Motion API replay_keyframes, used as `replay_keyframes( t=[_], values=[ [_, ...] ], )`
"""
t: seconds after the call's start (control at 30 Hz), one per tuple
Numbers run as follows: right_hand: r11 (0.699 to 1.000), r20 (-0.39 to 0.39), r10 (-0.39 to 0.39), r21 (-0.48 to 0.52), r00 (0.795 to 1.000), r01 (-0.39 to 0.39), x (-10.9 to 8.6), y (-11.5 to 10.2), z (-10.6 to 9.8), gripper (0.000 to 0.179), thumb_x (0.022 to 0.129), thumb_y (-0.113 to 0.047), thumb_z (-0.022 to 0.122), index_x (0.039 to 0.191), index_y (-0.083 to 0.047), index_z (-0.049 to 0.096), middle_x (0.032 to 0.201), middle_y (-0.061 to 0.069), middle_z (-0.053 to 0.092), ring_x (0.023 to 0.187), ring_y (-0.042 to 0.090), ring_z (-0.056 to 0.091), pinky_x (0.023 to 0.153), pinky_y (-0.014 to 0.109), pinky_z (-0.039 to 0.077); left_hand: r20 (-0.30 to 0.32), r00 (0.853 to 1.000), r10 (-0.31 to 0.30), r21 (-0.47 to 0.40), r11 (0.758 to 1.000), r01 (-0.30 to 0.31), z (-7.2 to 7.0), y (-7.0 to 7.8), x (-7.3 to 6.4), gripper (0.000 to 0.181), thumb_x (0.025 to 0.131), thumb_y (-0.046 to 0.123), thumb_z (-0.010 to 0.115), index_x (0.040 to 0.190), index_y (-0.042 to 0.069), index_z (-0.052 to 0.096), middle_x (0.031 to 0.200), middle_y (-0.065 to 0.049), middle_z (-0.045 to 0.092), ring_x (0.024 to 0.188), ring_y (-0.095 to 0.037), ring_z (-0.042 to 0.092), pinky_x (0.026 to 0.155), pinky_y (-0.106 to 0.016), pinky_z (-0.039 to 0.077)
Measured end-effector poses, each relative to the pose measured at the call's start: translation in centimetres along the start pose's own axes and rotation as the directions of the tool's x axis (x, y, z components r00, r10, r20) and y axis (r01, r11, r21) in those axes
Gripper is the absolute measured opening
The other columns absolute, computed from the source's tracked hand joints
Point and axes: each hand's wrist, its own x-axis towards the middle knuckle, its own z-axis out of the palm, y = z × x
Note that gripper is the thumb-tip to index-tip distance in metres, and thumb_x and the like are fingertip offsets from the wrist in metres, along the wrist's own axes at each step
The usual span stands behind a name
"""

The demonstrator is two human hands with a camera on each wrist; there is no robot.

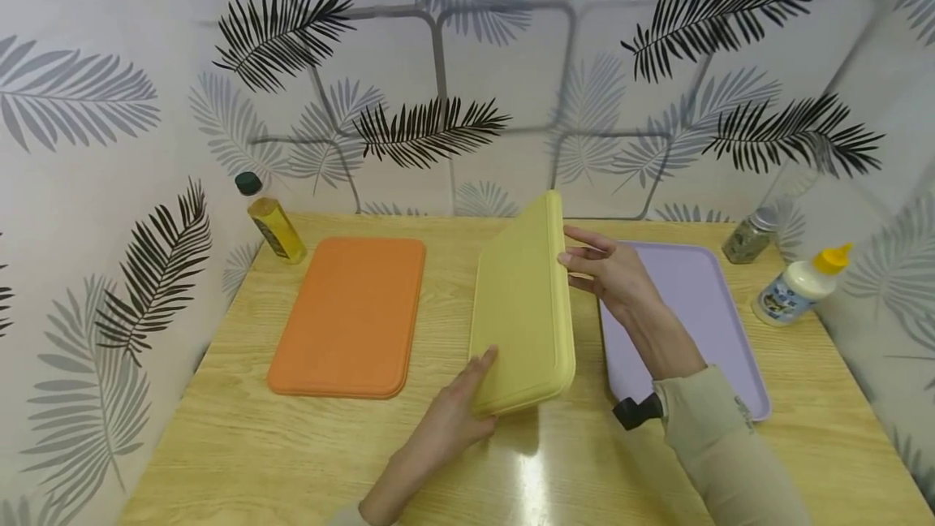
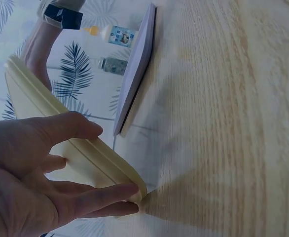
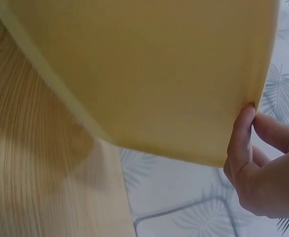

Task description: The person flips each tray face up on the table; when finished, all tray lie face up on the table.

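A yellow tray (image 1: pixel 519 307) is tilted steeply over the middle of the wooden table, its right long edge raised. Near its front left corner, my left hand (image 1: pixel 460 400) grips the edge; in the left wrist view the thumb lies on one side of the tray (image 2: pixel 112 160) and fingers reach under its lower corner. My right hand (image 1: pixel 609 270) pinches the raised edge toward the back, between thumb and fingers, as the right wrist view shows beside the tray's broad face (image 3: pixel 159 74). A lilac tray (image 1: pixel 687 299) lies to the right, partly behind my right forearm.
An orange tray (image 1: pixel 351 315) lies flat at the left. Behind it stands an oil bottle (image 1: pixel 276 226) with a dark green cap. At the right back are a small glass jar (image 1: pixel 751 235) and a white bottle (image 1: pixel 796 289) with a yellow nozzle. Patterned walls border the table (image 1: pixel 241 445).
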Motion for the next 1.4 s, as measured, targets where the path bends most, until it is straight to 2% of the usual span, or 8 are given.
replay_keyframes(
  t=[0.13,0.23,0.33,0.47,0.6,0.7,0.83,1.4],
  values=[
    [0.999,-0.003,0.004,0.033,1.000,-0.004,-0.3,-0.5,0.8,0.062,0.087,-0.005,0.070,0.144,-0.011,0.046,0.095,-0.002,0.061,0.086,0.011,0.061,0.078,0.027,0.055,-0.018,1.000,0.021,-0.049,0.999,-0.022,0.4,0.3,-0.1,0.095,0.080,-0.006,0.070,0.155,0.018,0.018,0.154,-0.016,0.027,0.136,-0.040,0.033,0.059,-0.016,0.051],
    [0.999,-0.022,-0.008,0.044,1.000,0.009,-0.5,-0.9,1.6,0.061,0.086,-0.006,0.072,0.142,-0.012,0.048,0.101,0.001,0.057,0.086,0.011,0.060,0.074,0.026,0.055,-0.051,0.997,0.055,-0.066,0.996,-0.058,0.7,0.7,-0.1,0.095,0.079,-0.012,0.067,0.155,0.016,0.018,0.155,-0.014,0.027,0.128,-0.038,0.046,0.054,-0.016,0.050],
    [0.998,-0.047,-0.032,0.048,0.998,0.035,-0.5,-1.2,2.4,0.061,0.085,-0.007,0.074,0.141,-0.013,0.051,0.105,0.004,0.054,0.086,0.012,0.059,0.070,0.026,0.056,-0.099,0.991,0.094,-0.035,0.995,-0.098,1.0,1.0,0.0,0.094,0.077,-0.017,0.064,0.155,0.012,0.019,0.153,-0.018,0.029,0.093,-0.028,0.063,0.050,-0.015,0.048],
    [0.997,-0.077,-0.068,0.028,0.995,0.070,-0.4,-1.6,3.5,0.058,0.085,-0.007,0.073,0.139,-0.015,0.053,0.110,0.006,0.053,0.088,0.015,0.060,0.071,0.028,0.058,-0.154,0.980,0.124,0.024,0.992,-0.122,1.2,1.4,0.5,0.093,0.077,-0.018,0.062,0.155,0.011,0.018,0.150,-0.021,0.034,0.060,-0.012,0.050,0.048,-0.014,0.046],
    [0.995,-0.079,-0.095,0.027,0.992,0.097,-0.2,-2.0,4.6,0.057,0.086,-0.006,0.072,0.139,-0.016,0.053,0.111,0.007,0.053,0.092,0.017,0.061,0.074,0.032,0.058,-0.209,0.964,0.167,0.066,0.985,-0.157,0.8,2.2,0.9,0.097,0.078,-0.017,0.064,0.156,0.016,0.015,0.147,-0.022,0.039,0.080,-0.019,0.061,0.057,-0.016,0.051],
    [0.994,-0.072,-0.103,0.027,0.992,0.105,0.0,-2.2,5.2,0.057,0.086,-0.005,0.072,0.139,-0.016,0.053,0.110,0.007,0.053,0.092,0.018,0.061,0.077,0.035,0.058,-0.254,0.945,0.207,0.088,0.978,-0.190,0.5,3.1,0.9,0.099,0.080,-0.015,0.067,0.156,0.018,0.013,0.144,-0.023,0.042,0.110,-0.030,0.060,0.071,-0.019,0.055],
    [0.995,-0.089,-0.093,0.025,0.992,0.096,0.2,-2.5,5.6,0.057,0.086,-0.004,0.072,0.138,-0.016,0.054,0.108,0.006,0.053,0.092,0.018,0.061,0.081,0.039,0.056,-0.309,0.912,0.271,0.117,0.962,-0.247,0.1,4.6,0.6,0.102,0.079,-0.014,0.070,0.156,0.017,0.011,0.140,-0.026,0.046,0.114,-0.034,0.059,0.079,-0.024,0.055],
    [0.998,-0.090,-0.053,0.028,0.995,0.056,0.6,-1.7,5.1,0.054,0.086,-0.006,0.072,0.137,-0.015,0.055,0.108,0.006,0.052,0.096,0.019,0.061,0.079,0.035,0.057,-0.371,0.789,0.490,0.279,0.869,-0.409,0.0,6.8,-0.1,0.088,0.076,-0.011,0.074,0.150,0.009,0.030,0.103,-0.012,0.064,0.071,-0.013,0.060,0.067,-0.008,0.050]
  ],
)
